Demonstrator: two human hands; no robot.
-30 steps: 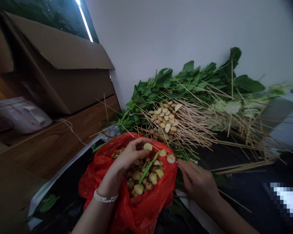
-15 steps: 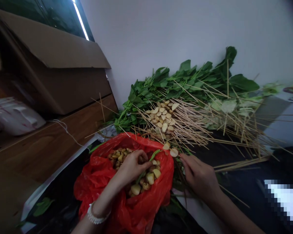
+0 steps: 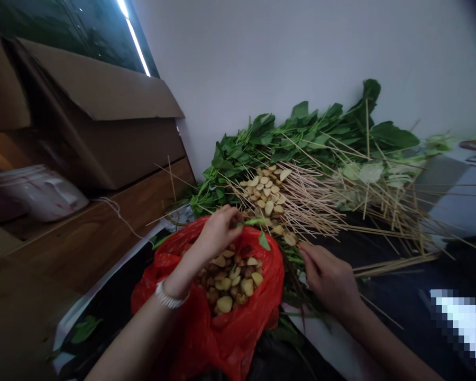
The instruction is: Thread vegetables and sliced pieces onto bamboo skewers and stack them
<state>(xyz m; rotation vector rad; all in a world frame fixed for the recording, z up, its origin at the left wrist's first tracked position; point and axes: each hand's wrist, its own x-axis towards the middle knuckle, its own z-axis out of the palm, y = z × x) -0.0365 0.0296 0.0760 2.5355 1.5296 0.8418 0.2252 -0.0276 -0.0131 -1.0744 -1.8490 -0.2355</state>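
Observation:
My left hand (image 3: 220, 228), with a white beaded bracelet at the wrist, is closed in a pinch over the far rim of a red plastic bag (image 3: 257, 317). From its fingertips a green leafy stem (image 3: 255, 222) points right, one leaf hanging down. Inside the bag lie many cut potato pieces (image 3: 224, 304), some with brown skin. My right hand (image 3: 330, 278) is closed to the right of the bag, gripping the near end of a skewer. Pale potato slices (image 3: 289, 239) sit on that skewer, just beyond my fingers.
Beyond the bag lie skewered potato slices (image 3: 266, 191), with bare sticks (image 3: 313, 203) fanning right. Skewered leafy greens (image 3: 277, 135) line the wall, with pale cabbage-like leaves (image 3: 371, 173) to the right. A cardboard box (image 3: 115, 143) and a white plastic jug (image 3: 43, 193) stand left.
My left hand has come up out of the bag to its far rim, bringing the green stem with it. My right hand still holds the skewer, almost in the same place.

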